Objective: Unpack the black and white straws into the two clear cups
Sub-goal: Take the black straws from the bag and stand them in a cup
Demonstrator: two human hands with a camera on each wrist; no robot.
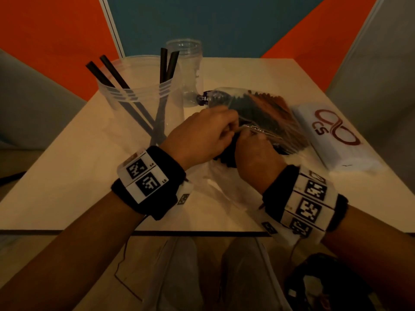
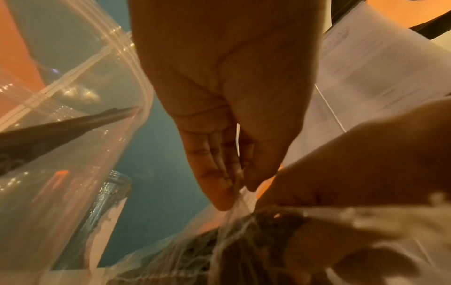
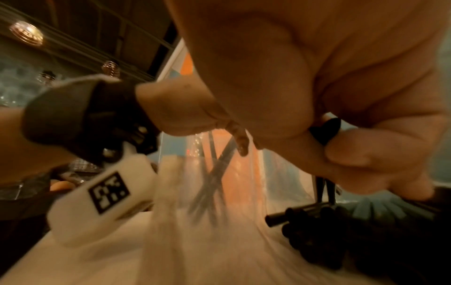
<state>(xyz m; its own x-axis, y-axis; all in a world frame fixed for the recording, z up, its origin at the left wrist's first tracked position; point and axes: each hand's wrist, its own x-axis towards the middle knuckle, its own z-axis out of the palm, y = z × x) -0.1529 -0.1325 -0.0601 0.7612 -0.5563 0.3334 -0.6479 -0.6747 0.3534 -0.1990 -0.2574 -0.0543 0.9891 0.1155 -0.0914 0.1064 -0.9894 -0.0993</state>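
A clear plastic bag (image 1: 258, 111) of black and pale straws lies on the table, right of centre. My left hand (image 1: 228, 129) pinches the bag's film near its mouth, and the pinch shows close up in the left wrist view (image 2: 234, 192). My right hand (image 1: 247, 142) is at the bag's open end, thumb and curled fingers round a black straw (image 3: 327, 131) above the bundle of black straw ends (image 3: 314, 231). The near clear cup (image 1: 134, 90) holds several black straws (image 1: 112, 75). A second clear cup (image 1: 185, 70) stands behind it with no straws showing.
A white pack with a red logo (image 1: 332, 135) lies at the table's right side. The table's front edge (image 1: 179, 233) is close to my wrists. Grey seat backs and an orange and teal wall surround the table.
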